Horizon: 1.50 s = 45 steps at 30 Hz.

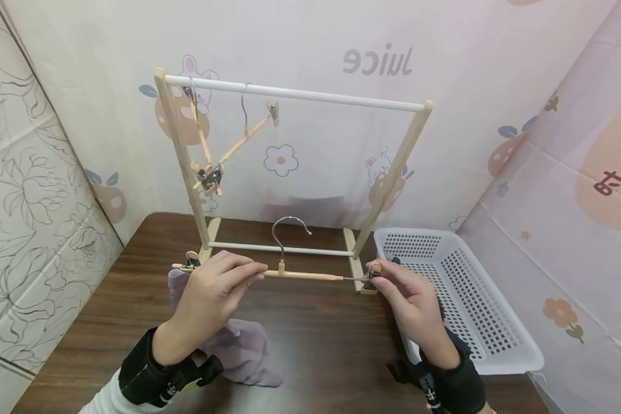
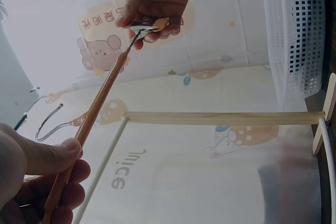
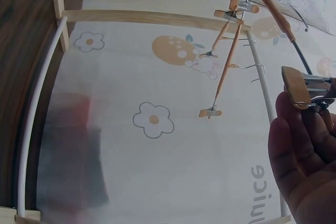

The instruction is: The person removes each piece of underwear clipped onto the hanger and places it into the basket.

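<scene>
Under the left hand (image 1: pixel 207 299) a lilac cloth (image 1: pixel 243 345) lies on the surface (image 1: pixel 321 345), apparently clipped only at the hanger's far-left clip. That hand pinches the wooden hanger (image 1: pixel 300 275) bar; the right hand (image 1: pixel 414 299) pinches the right clip (image 1: pixel 374 270), which looks empty. Hanging on the rack (image 1: pixel 290 92) beyond remains. The left clip's bite is hard to make out.

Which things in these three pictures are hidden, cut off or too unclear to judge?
- Head view: the left hand covers part of the purple cloth and of the hanger, so whether the left clip bites the cloth is unclear.
- Right wrist view: the right hand is cut by the frame edge; a dark blur hides the lower left.
- Left wrist view: the basket is cut by the top edge.
</scene>
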Tool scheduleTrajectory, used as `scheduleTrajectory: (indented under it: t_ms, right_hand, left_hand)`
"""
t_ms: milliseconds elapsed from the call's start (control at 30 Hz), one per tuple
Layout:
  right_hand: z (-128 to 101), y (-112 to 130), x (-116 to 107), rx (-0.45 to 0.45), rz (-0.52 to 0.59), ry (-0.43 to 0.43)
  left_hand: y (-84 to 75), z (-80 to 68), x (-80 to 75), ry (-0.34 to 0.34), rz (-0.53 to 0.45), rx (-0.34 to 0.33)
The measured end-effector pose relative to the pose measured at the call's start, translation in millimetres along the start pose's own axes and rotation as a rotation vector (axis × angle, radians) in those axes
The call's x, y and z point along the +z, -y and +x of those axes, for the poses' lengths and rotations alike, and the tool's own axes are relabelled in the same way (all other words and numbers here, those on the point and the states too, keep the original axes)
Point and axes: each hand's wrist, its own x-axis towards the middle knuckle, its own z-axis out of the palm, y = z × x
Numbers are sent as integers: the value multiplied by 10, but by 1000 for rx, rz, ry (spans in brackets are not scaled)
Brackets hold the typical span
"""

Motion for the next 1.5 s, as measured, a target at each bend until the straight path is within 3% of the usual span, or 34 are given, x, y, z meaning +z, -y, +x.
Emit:
scheduleTrajectory:
  t_ms: [367,533,667,1200,1500]
  right_hand:
    - [-6,-5,-3,34,-43,9]
    - [-15,-21,-10,45,-9,14]
    - [-32,-33,-13,62,-8,26]
    - [-52,-59,-25,95,-53,52]
    - [-3,-46,-20,128,-166,25]
  left_hand:
    - [28,10,-9,18,16,-2]
    - [34,21,-5,30,25,11]
    - [31,19,1,18,37,38]
    - [26,18,12,13,31,37]
    - [31,38,16,12,57,27]
